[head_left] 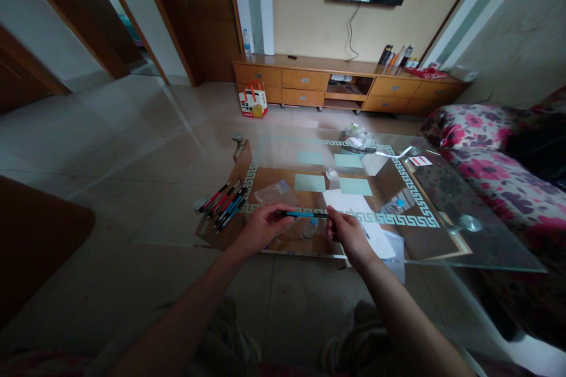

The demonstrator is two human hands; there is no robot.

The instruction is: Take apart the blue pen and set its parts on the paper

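A: What is being held, and where?

B: A blue and black pen [305, 214] is held level over the table's near edge. Its left end is pinched by the left hand [267, 224], its right end by the right hand [347, 232]; neither hand is free.

A: How is that grip best managed?

B: A light fingertip pinch at each end would seem best, with the pen held in one straight line so that the barrel is not bent. If anything is to be turned or pulled, one end should be steadied while the other is worked. The glass table [486, 250] should be left underneath, so that a dropped part can be caught by it.

A: What should be minded nearby?

B: White paper [380, 241] is seen by the right hand, toward the near edge; whether it lies on or under the glass cannot be told. A heap of pens [225, 206] is gathered toward the table's left end, and should not be brushed by the left wrist. Just beyond the left hand, a clear plastic bag [278, 191] is laid.

A: And farther off?

B: By the far edge, a basket [357, 140] is filled with crumpled plastic.
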